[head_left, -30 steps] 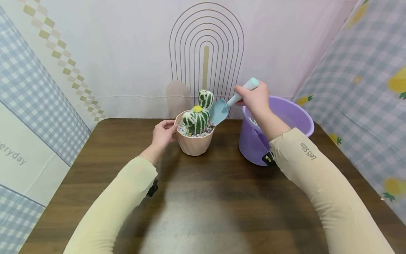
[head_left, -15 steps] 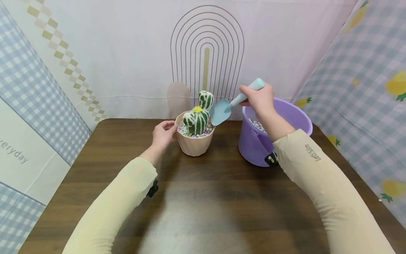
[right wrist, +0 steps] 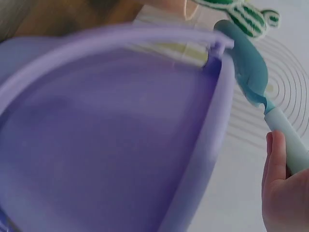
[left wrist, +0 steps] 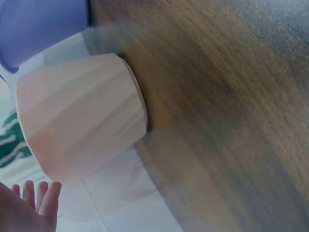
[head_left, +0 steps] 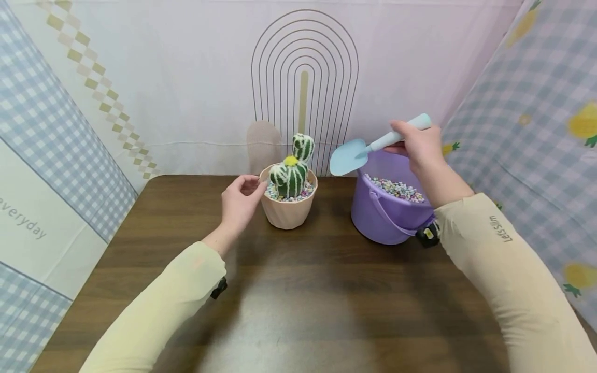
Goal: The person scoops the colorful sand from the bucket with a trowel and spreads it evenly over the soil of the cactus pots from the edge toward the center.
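Observation:
In the head view a small blue hand trowel (head_left: 349, 157) is held by its pale handle in my right hand (head_left: 423, 147). Its blade looks bare and hangs just left of the purple bucket's rim. The bucket (head_left: 382, 220) holds multicoloured pebbles (head_left: 396, 189). A peach pot (head_left: 287, 213) stands upright on the table, with a green and white knitted cactus (head_left: 290, 180) topped by a yellow flower, set in similar pebbles. My left hand (head_left: 240, 202) is at the pot's left rim, thumb and fingers loosely extended. In the left wrist view its fingertips (left wrist: 52, 191) appear beside the rim, not gripping it.
The dark wooden table (head_left: 284, 305) carries the pot and bucket near its back edge. A patterned cloth (head_left: 196, 93) hangs behind, and a checked cloth (head_left: 527, 171) on the right. The bucket's handle (head_left: 389, 217) hangs down its front.
My right hand has moved right with the trowel, from the pot's right rim to over the bucket's edge. My left hand has loosened from the pot's rim.

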The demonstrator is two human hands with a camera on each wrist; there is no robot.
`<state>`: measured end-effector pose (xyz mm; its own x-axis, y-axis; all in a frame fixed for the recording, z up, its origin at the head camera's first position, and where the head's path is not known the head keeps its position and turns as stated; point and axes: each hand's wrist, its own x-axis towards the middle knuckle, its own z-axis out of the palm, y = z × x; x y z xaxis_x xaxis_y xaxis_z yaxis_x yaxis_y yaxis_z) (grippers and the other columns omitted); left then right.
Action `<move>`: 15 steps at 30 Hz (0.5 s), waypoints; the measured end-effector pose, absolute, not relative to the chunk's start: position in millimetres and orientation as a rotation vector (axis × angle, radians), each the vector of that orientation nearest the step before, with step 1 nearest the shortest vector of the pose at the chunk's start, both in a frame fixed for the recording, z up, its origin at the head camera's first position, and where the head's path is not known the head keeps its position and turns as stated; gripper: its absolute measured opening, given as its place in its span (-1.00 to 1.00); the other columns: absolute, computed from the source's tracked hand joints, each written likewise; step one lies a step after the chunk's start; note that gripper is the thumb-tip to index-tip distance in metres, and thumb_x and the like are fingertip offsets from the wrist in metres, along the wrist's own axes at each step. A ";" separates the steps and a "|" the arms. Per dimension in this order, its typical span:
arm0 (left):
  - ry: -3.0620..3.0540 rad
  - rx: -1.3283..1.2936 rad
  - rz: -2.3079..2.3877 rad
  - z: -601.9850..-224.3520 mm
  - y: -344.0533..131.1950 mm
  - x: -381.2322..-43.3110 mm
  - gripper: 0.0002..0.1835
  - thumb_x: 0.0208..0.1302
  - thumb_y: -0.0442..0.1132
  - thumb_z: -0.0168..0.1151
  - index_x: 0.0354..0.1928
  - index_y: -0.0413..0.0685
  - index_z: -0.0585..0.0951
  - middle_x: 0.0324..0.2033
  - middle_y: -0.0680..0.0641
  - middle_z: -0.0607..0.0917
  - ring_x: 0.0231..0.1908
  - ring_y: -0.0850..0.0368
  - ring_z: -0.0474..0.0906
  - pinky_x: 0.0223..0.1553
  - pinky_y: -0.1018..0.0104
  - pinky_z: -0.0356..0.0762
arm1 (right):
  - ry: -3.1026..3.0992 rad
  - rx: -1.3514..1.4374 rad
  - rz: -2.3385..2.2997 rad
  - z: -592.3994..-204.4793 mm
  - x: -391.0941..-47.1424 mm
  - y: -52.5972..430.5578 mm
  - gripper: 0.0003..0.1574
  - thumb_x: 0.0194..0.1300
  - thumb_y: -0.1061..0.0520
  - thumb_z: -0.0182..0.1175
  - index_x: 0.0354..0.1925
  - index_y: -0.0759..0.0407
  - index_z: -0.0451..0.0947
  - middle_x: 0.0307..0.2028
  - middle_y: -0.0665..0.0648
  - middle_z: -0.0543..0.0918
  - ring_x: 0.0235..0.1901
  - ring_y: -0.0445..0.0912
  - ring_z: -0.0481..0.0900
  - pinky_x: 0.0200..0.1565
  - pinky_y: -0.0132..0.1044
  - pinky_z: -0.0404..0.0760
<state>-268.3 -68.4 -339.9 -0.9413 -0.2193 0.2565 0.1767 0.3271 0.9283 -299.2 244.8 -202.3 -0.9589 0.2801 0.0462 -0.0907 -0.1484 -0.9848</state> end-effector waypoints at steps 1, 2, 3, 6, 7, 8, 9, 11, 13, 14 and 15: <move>-2.263 0.020 -1.646 -339.2 -66.8 -267.0 -0.68 0.18 -0.09 0.28 -0.13 -0.17 0.61 -0.22 -0.14 0.70 -0.19 0.07 0.60 -0.12 0.30 0.57 | -1.830 -0.207 2.230 -201.6 -298.9 248.7 -0.76 0.13 0.30 0.24 -0.37 0.27 0.32 -0.60 0.06 0.56 -0.63 -0.14 0.68 -0.53 -0.31 0.68; -2.263 -0.002 -1.647 -338.2 -64.8 -265.7 -0.69 0.17 -0.10 0.28 -0.14 -0.16 0.61 -0.23 -0.14 0.70 -0.20 0.07 0.61 -0.12 0.31 0.57 | -1.792 -0.205 2.253 -200.8 -298.5 252.7 -0.77 0.12 0.32 0.24 -0.38 0.28 0.33 -0.60 0.07 0.56 -0.62 -0.12 0.68 -0.53 -0.30 0.68; -2.266 -0.024 -1.651 -337.3 -62.6 -264.5 -0.70 0.17 -0.10 0.29 -0.16 -0.15 0.62 -0.23 -0.14 0.70 -0.20 0.07 0.61 -0.12 0.31 0.57 | -1.756 -0.205 2.276 -199.9 -298.1 256.7 -0.77 0.12 0.33 0.23 -0.38 0.28 0.32 -0.61 0.08 0.56 -0.62 -0.11 0.68 -0.53 -0.29 0.68; -2.272 -0.075 -1.688 -333.3 -55.5 -261.1 -0.72 0.17 -0.11 0.29 -0.18 -0.15 0.62 -0.24 -0.15 0.71 -0.21 0.08 0.62 -0.12 0.35 0.57 | -1.675 -0.220 2.334 -196.3 -296.4 268.9 -0.78 0.12 0.36 0.23 -0.38 0.28 0.33 -0.62 0.10 0.57 -0.62 -0.09 0.68 -0.54 -0.26 0.68; -2.270 -0.074 -1.706 -331.8 -53.2 -260.3 -0.72 0.17 -0.10 0.29 -0.19 -0.15 0.62 -0.25 -0.15 0.71 -0.22 0.08 0.62 -0.15 0.36 0.58 | -1.662 -0.228 2.346 -195.1 -295.7 272.8 -0.78 0.12 0.36 0.23 -0.37 0.28 0.34 -0.63 0.10 0.58 -0.62 -0.08 0.68 -0.55 -0.25 0.68; -2.272 -0.063 -1.713 -330.4 -51.2 -259.3 -0.72 0.17 -0.09 0.29 -0.20 -0.14 0.62 -0.26 -0.15 0.71 -0.24 0.10 0.62 -0.18 0.39 0.58 | -1.645 -0.243 2.359 -193.7 -295.1 276.6 -0.77 0.12 0.36 0.24 -0.37 0.27 0.33 -0.63 0.11 0.59 -0.63 -0.07 0.68 -0.55 -0.24 0.68; -2.271 -0.044 -1.733 -328.9 -49.5 -258.3 -0.72 0.17 -0.08 0.29 -0.21 -0.14 0.62 -0.28 -0.14 0.71 -0.27 0.11 0.61 -0.24 0.41 0.58 | -1.637 -0.252 2.366 -192.6 -294.7 280.1 -0.76 0.12 0.36 0.24 -0.37 0.27 0.33 -0.64 0.12 0.59 -0.63 -0.07 0.68 -0.56 -0.24 0.68; -2.268 0.016 -1.779 -326.9 -47.4 -256.8 -0.70 0.16 -0.05 0.29 -0.23 -0.14 0.62 -0.33 -0.13 0.70 -0.33 0.14 0.61 -0.33 0.42 0.61 | -1.623 -0.274 2.376 -190.5 -294.0 286.7 -0.74 0.11 0.35 0.26 -0.35 0.26 0.33 -0.65 0.12 0.60 -0.63 -0.06 0.68 -0.57 -0.23 0.68; -2.263 0.085 -1.833 -325.9 -46.4 -254.9 -0.69 0.16 -0.02 0.28 -0.25 -0.14 0.62 -0.38 -0.11 0.68 -0.38 0.14 0.62 -0.41 0.39 0.65 | -1.599 -0.296 2.387 -188.5 -293.5 292.6 -0.72 0.10 0.34 0.27 -0.35 0.25 0.32 -0.65 0.14 0.61 -0.63 -0.05 0.68 -0.57 -0.22 0.68; -2.270 0.110 -1.850 -326.2 -46.4 -254.0 -0.68 0.16 -0.01 0.28 -0.25 -0.14 0.62 -0.39 -0.10 0.68 -0.39 0.14 0.63 -0.44 0.38 0.66 | -1.583 -0.304 2.393 -187.7 -293.3 295.2 -0.71 0.09 0.35 0.28 -0.35 0.25 0.32 -0.65 0.14 0.60 -0.64 -0.04 0.67 -0.58 -0.21 0.67; -2.275 0.128 -1.876 -326.7 -46.3 -253.0 -0.68 0.16 -0.01 0.27 -0.26 -0.15 0.61 -0.39 -0.11 0.68 -0.39 0.11 0.65 -0.46 0.35 0.67 | -1.569 -0.313 2.400 -186.9 -293.1 297.8 -0.70 0.08 0.35 0.28 -0.34 0.25 0.32 -0.64 0.14 0.60 -0.64 -0.03 0.67 -0.58 -0.20 0.67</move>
<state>-253.0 -46.3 -326.7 -0.9782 -0.1866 0.0909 0.0537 0.1954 0.9793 -293.1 297.8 -186.9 -0.9438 0.3282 -0.0388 -0.0961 -0.3850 -0.9179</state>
